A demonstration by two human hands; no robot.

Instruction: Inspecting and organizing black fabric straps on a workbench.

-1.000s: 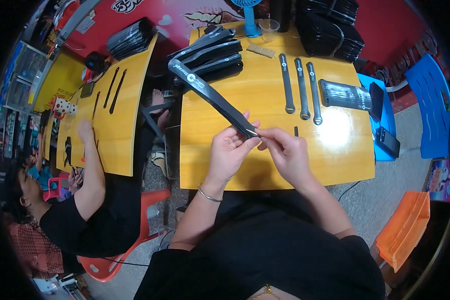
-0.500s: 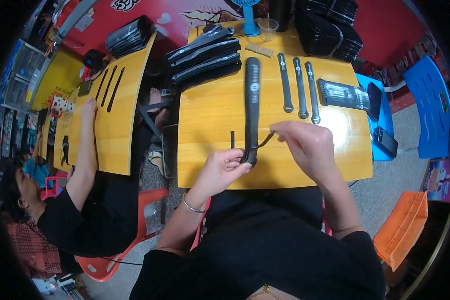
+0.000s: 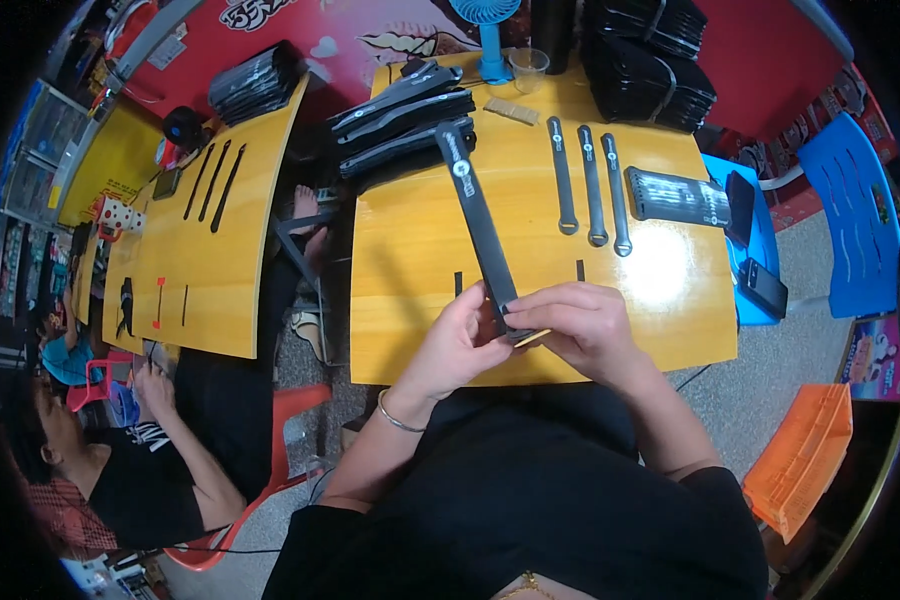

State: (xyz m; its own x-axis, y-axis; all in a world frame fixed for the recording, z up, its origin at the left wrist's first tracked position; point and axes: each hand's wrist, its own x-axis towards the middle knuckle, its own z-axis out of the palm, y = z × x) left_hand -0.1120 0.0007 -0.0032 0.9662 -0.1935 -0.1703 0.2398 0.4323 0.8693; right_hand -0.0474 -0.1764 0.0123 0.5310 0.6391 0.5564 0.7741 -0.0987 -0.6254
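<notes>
The left hand [image 3: 452, 348] pinches the low end of a black strap [image 3: 478, 215], and the right hand [image 3: 592, 328] grips that end too, with its fingers close together. The strap is up over the near part of the yellow table [image 3: 395, 290], its long part pointing away. To do this well, both hands should likely hold the end flat and use small, soft pushes, so it does not twist
</notes>
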